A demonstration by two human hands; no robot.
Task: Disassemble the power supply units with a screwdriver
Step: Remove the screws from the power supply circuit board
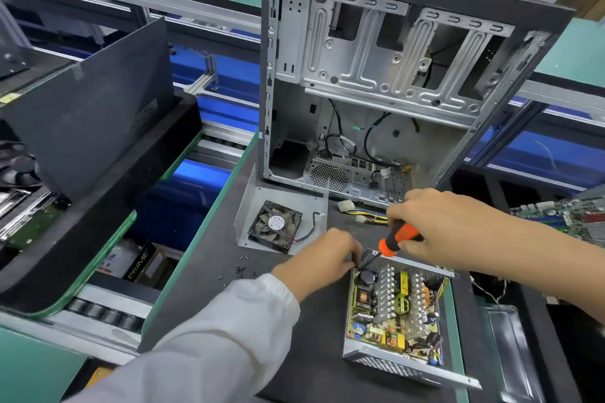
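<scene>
Screwdriver at the open power supply unit (394, 314)
Right hand (429, 226) fingers clamp the orange-black screwdriver (394, 239); left hand (322, 258) fingers curl, pinching the perforated metal corner.

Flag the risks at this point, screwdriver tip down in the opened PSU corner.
1. The screwdriver tip sits beside the left hand fingers at the power supply corner; a slip could jab them.
2. It works next to a large capacitor; a slip could gouge the board.
3. Loose screws lie scattered and could roll off the bench.
</scene>
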